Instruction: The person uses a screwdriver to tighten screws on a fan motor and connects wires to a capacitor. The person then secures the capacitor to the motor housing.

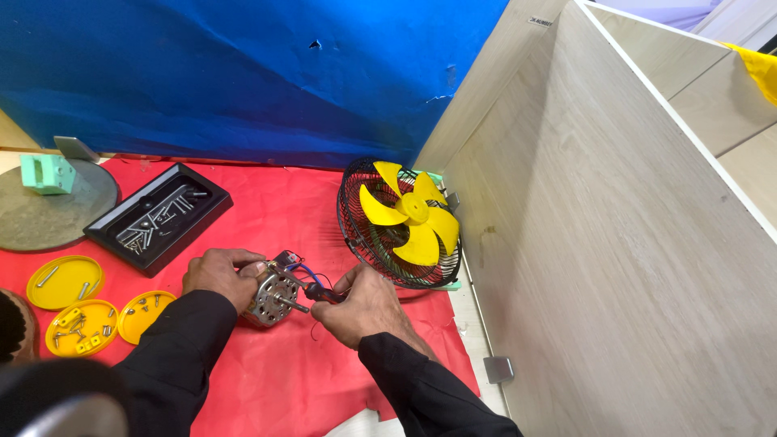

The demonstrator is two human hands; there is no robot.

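Note:
My left hand [217,273] grips a small metal fan motor [271,298] with a bare shaft, held just above the red cloth [275,210]. My right hand [364,306] pinches the coloured wires and a dark connector [322,293] that come off the motor's right side. Both arms wear black sleeves. Right behind my right hand, a black wire fan guard [356,235] with a yellow blade [411,220] leans against the wooden panel.
A black tray [113,231] of screws lies at the left. Three yellow lids [69,279] with screws and small parts sit near the left edge. A grey disc [32,218] bears a green block [47,173]. A blue sheet hangs behind; a tall wooden panel [615,267] closes the right side.

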